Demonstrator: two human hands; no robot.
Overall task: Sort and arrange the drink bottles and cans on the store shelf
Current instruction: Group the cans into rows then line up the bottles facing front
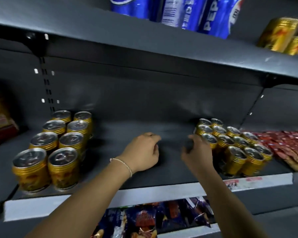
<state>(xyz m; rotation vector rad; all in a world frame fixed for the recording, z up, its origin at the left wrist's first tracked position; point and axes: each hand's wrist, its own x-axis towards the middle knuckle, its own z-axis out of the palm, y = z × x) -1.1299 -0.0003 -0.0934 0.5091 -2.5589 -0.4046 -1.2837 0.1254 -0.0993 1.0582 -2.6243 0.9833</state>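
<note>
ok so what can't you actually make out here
Head view only:
right hand: motion-blurred, so it is unclear whether it holds anything.
Pepsi drinks: tops cut off by the top edge, bottle or can unclear.
gold cans: labels blurred, brand unreadable.
snack packets: partly hidden by the arms and shelf edge.

1. A dark grey metal shelf (pixel 162 127) runs across the view, with a pale price strip (pixel 162 191) along its front edge.
2. At its left, eight gold cans (pixel 58 143) stand upright in two touching rows, front to back.
3. Well apart at the right, a tight cluster of gold cans (pixel 234 145) stands upright, silver tops up.
4. Just beside that cluster lie red packets (pixel 289 145); a red bag (pixel 2 121) sits at the far left.
5. The upper shelf (pixel 144 48) carries blue Pepsi containers (pixel 196 12) and two gold tins (pixel 280 35).
</note>
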